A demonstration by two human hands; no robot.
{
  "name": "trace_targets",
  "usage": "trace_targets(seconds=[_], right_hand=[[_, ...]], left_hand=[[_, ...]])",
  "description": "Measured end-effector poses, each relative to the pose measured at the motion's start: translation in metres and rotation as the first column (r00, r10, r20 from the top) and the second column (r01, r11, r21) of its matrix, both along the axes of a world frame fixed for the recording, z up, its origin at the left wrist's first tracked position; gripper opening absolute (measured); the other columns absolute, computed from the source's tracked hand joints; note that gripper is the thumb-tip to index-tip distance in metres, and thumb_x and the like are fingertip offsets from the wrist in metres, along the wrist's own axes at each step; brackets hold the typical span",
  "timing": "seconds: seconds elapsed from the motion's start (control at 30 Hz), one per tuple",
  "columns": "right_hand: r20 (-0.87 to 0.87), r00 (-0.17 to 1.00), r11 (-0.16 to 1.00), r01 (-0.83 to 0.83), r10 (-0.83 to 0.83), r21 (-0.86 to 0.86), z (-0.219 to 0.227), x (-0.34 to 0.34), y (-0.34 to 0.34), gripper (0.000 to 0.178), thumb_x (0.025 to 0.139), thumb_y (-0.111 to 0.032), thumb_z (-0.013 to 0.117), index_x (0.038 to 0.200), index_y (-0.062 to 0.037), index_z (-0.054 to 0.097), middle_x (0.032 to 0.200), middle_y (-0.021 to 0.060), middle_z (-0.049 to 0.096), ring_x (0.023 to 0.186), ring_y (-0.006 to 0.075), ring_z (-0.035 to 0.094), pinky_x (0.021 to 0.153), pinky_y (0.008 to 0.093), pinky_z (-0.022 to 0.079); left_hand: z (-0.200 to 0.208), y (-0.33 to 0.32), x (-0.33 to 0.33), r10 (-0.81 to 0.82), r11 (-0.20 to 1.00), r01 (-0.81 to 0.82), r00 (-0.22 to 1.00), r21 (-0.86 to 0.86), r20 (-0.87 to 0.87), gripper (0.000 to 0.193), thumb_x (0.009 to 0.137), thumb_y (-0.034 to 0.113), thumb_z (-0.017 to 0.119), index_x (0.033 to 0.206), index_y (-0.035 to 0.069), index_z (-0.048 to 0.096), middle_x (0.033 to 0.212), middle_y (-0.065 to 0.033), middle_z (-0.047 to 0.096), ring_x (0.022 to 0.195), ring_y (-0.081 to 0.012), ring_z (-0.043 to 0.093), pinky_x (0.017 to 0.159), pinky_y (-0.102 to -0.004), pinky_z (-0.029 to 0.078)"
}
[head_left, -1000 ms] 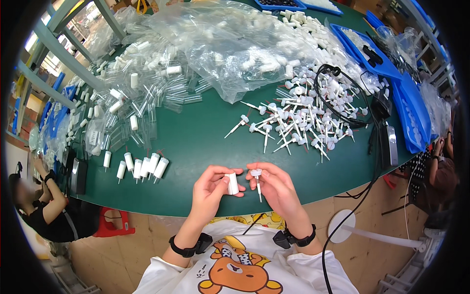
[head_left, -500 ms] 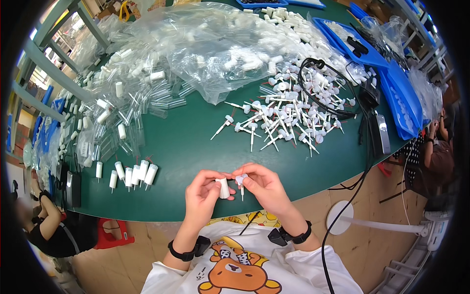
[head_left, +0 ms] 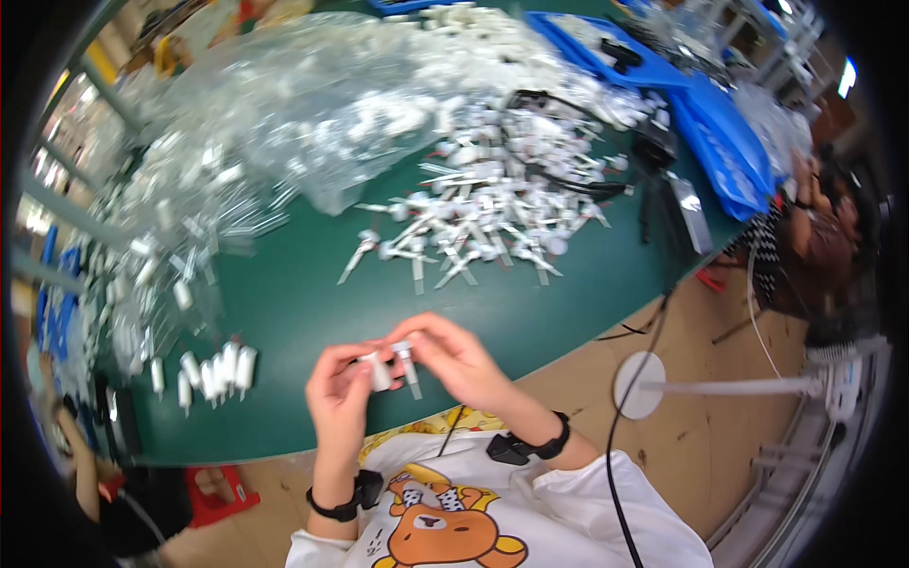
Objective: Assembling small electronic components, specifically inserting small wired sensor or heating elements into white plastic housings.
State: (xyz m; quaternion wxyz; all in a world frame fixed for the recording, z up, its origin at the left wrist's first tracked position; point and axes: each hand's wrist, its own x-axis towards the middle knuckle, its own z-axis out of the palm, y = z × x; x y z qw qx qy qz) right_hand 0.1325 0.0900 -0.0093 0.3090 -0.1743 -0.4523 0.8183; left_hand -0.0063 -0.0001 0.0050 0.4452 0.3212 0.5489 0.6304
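My left hand (head_left: 338,386) is closed on a short white cylinder (head_left: 381,375), held between thumb and fingers. Close beside it, my right hand (head_left: 454,362) pinches a small white stemmed piece (head_left: 409,367), its wider cap up and its thin stem pointing down. The two pieces look apart, though blur hides the exact gap. Beyond my hands lies a heap of similar stemmed pieces (head_left: 492,204) with thin red wires. To the left, several white cylinders with stems (head_left: 218,372) stand grouped on the green table (head_left: 284,303).
A large clear plastic bag (head_left: 327,180) and clear tubes (head_left: 251,213) cover the back left, with loose white cylinders among them. Blue trays (head_left: 715,142) are at the right. Black cable (head_left: 582,186) crosses the heap. Another person (head_left: 819,213) sits at far right.
The whole view has tilted and blurred, so the table and my hands appear farther left. Both hands keep their pieces; the stemmed piece remains beside the white cylinder.
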Motion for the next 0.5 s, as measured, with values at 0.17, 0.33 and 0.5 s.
trace_targets(seconds=[0.17, 0.33, 0.5], right_hand=[[-0.047, 0.999, 0.995, 0.024, -0.019, 0.097, -0.007, 0.002, 0.005, 0.021, 0.098, -0.015, 0.043, 0.113, -0.0026, 0.050, 0.101, 0.0059, 0.059, 0.091, 0.0089, 0.056, 0.080, 0.0250, 0.046], [-0.141, 0.990, 0.999, 0.031, -0.025, 0.043, -0.008, 0.001, 0.000, 0.021, 0.098, -0.015, 0.044, 0.116, -0.0055, 0.039, 0.094, 0.0035, 0.055, 0.078, 0.0054, 0.051, 0.069, 0.0211, 0.043], [-0.008, 1.000, 0.987, 0.016, -0.015, 0.163, 0.015, 0.011, -0.007, 0.017, 0.097, -0.018, 0.046, 0.106, -0.0041, 0.044, 0.093, 0.0053, 0.052, 0.078, 0.0093, 0.050, 0.068, 0.0229, 0.042]], left_hand=[[-0.018, -0.001, -0.006, 0.030, 0.999, -0.032, 0.960, -0.003, -0.279, 0.014, 0.091, 0.004, 0.047, 0.101, -0.003, 0.054, 0.104, -0.0144, 0.060, 0.086, -0.0164, 0.061, 0.077, -0.0284, 0.052], [-0.013, 0.002, 0.008, 0.082, 0.994, -0.093, 0.983, -0.060, -0.161, 0.015, 0.091, 0.005, 0.049, 0.104, -0.001, 0.050, 0.096, -0.0118, 0.061, 0.084, -0.0143, 0.060, 0.071, -0.0226, 0.048], [0.002, 0.001, 0.010, 0.031, 0.997, -0.047, 0.969, -0.061, -0.244, 0.017, 0.091, 0.004, 0.054, 0.106, -0.004, 0.055, 0.106, -0.0165, 0.062, 0.089, -0.0185, 0.060, 0.072, -0.0246, 0.050]])
